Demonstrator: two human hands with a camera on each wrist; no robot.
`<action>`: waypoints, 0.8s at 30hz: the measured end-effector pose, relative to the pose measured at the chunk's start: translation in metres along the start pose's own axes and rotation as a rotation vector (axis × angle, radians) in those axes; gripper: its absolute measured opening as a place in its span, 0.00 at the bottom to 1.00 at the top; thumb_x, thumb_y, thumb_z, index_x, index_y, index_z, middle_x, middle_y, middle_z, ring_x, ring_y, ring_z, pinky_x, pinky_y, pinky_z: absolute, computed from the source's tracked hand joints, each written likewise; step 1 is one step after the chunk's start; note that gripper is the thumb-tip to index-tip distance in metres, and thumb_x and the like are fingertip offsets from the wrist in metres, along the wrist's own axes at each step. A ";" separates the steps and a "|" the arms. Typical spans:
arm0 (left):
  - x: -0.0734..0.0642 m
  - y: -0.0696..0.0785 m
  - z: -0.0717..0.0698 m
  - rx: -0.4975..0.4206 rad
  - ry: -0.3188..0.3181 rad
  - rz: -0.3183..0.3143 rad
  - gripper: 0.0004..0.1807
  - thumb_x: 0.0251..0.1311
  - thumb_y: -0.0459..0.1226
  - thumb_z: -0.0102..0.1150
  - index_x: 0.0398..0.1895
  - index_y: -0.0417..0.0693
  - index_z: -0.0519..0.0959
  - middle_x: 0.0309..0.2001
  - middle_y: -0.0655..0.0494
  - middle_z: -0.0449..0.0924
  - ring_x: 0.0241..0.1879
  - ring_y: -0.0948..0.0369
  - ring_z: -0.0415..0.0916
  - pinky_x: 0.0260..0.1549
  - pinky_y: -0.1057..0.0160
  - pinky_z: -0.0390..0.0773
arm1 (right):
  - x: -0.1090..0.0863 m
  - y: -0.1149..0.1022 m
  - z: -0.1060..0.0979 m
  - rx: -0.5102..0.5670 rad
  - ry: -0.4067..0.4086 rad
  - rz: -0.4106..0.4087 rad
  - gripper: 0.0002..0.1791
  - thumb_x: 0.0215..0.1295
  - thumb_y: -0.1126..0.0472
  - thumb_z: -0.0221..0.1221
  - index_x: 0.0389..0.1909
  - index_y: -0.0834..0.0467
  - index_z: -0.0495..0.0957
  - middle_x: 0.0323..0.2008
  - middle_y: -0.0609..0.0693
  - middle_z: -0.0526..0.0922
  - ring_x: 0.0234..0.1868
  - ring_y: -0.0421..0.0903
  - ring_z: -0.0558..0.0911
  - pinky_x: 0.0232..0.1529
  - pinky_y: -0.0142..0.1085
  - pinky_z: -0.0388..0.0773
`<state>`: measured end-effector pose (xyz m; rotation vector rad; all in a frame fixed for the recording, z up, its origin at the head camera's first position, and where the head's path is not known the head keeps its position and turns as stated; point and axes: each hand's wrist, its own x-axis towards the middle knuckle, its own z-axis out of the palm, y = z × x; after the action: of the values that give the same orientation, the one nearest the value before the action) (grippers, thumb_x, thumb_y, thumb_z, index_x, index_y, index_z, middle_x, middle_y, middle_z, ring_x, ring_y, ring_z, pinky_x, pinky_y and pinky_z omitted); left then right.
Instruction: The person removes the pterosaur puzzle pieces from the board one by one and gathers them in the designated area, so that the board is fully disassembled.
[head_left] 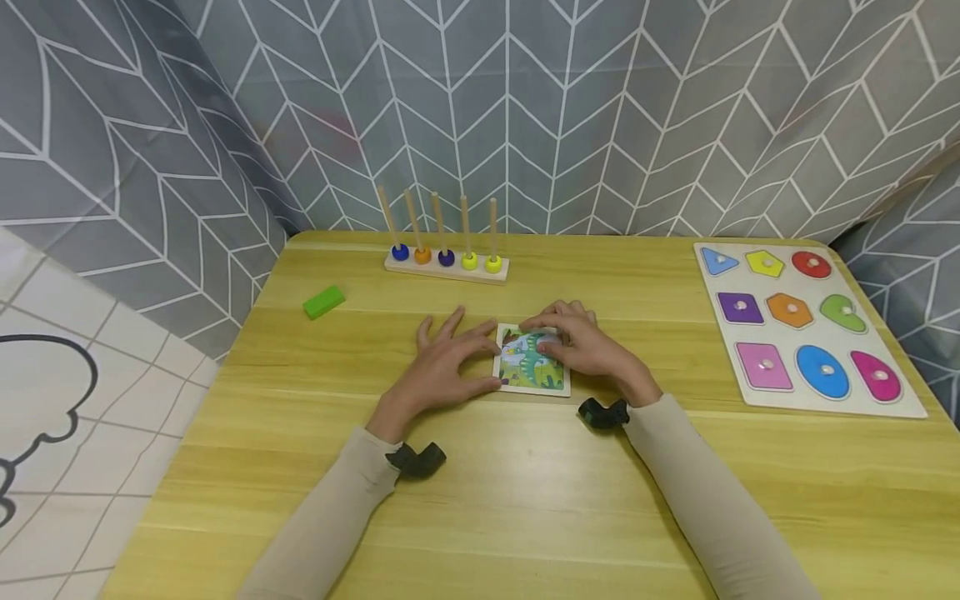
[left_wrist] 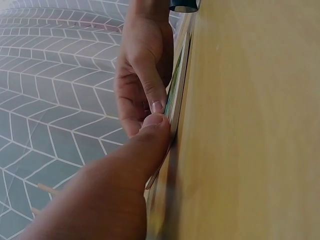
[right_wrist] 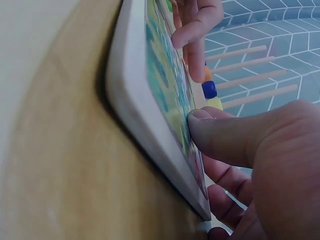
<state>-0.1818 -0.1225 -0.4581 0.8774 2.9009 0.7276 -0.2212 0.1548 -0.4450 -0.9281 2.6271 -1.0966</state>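
A small square dinosaur picture puzzle (head_left: 531, 367) in a pale wooden frame lies between the hands in the middle of the table. The left hand (head_left: 444, 367) touches its left side with thumb and index finger, the other fingers spread outward. From the right, the right hand (head_left: 588, 343) grips the puzzle's upper right part. Its thumb (right_wrist: 220, 131) presses on the picture while the curled fingers are at the far edge. The left wrist view shows the left thumb (left_wrist: 150, 135) at the frame's near edge, close to the right thumb.
Behind the puzzle stands a peg rack (head_left: 447, 268) with five upright sticks and coloured beads. A green block (head_left: 324, 302) lies to the left. On the right is a shape board (head_left: 808, 333) with knobbed pieces. Patterned grey curtains (head_left: 570, 117) hang along the table's back edge.
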 end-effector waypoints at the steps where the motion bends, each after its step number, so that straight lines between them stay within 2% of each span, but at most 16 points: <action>1: 0.000 0.000 0.000 0.001 -0.002 0.002 0.27 0.61 0.65 0.61 0.61 0.70 0.79 0.78 0.67 0.61 0.83 0.44 0.41 0.72 0.30 0.29 | 0.000 0.000 0.000 -0.003 0.002 0.002 0.19 0.70 0.64 0.63 0.60 0.53 0.82 0.54 0.55 0.79 0.46 0.49 0.64 0.44 0.44 0.48; 7: -0.001 -0.001 0.000 0.006 -0.014 0.012 0.31 0.62 0.65 0.60 0.66 0.69 0.76 0.78 0.66 0.61 0.82 0.44 0.41 0.73 0.30 0.31 | 0.001 -0.002 0.000 -0.008 0.005 0.017 0.18 0.70 0.64 0.63 0.60 0.52 0.83 0.53 0.55 0.80 0.47 0.50 0.65 0.44 0.44 0.49; 12: -0.002 -0.002 0.001 -0.006 -0.011 0.032 0.29 0.62 0.65 0.60 0.63 0.68 0.78 0.79 0.66 0.60 0.82 0.44 0.41 0.73 0.30 0.32 | 0.000 -0.005 0.001 -0.017 0.015 0.020 0.19 0.69 0.64 0.63 0.59 0.52 0.83 0.52 0.55 0.80 0.47 0.50 0.65 0.43 0.44 0.49; 20: -0.002 -0.002 0.002 -0.026 -0.017 0.060 0.26 0.63 0.63 0.61 0.61 0.69 0.78 0.78 0.66 0.62 0.82 0.43 0.41 0.72 0.29 0.33 | 0.003 -0.012 0.008 -0.109 0.044 0.023 0.20 0.68 0.54 0.65 0.60 0.50 0.83 0.50 0.54 0.79 0.44 0.50 0.65 0.42 0.43 0.50; 24: -0.002 -0.002 0.002 -0.016 -0.017 0.061 0.27 0.63 0.64 0.60 0.62 0.69 0.78 0.78 0.65 0.62 0.82 0.43 0.41 0.73 0.29 0.33 | 0.005 -0.015 0.013 -0.174 0.069 0.033 0.21 0.68 0.53 0.66 0.61 0.48 0.83 0.49 0.54 0.77 0.45 0.51 0.64 0.42 0.45 0.49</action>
<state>-0.1810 -0.1243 -0.4605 0.9694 2.8606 0.7431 -0.2133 0.1364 -0.4437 -0.8895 2.8197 -0.9200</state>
